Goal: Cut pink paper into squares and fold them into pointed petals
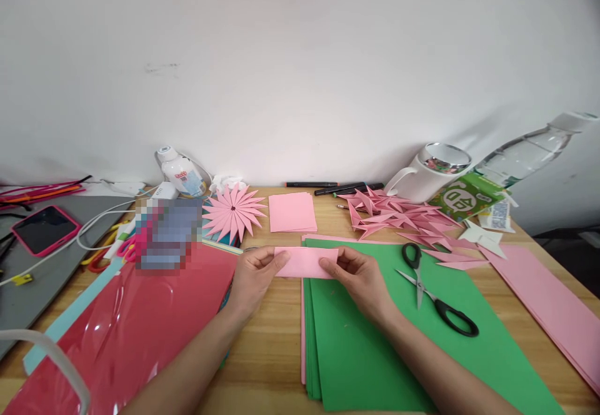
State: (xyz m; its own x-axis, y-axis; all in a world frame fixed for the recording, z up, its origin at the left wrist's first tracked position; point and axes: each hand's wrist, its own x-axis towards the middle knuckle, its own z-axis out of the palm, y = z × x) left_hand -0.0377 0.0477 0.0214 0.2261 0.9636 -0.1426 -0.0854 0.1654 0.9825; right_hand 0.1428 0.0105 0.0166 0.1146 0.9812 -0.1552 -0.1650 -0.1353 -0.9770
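Between my two hands is a small pink strip of folded paper [300,262], held level above the desk. My left hand [255,277] pinches its left end, thumb in front and fingers behind. The right end is pinched the same way by my right hand [359,277]. Behind the strip lies a stack of pink paper squares [293,212]. A pink paper pinwheel star [233,210] leans to the left of that stack. Several folded pink paper pieces [398,212] are heaped to the right. Under my right forearm spreads a stack of green paper [370,352].
Open scissors [424,293] with black handles rest on the green paper. A white mug [431,171], a green box [471,193] and a clear bottle [529,152] stand at the back right. On the left are a red folder [140,340], a phone [45,229] and a white bottle [180,171].
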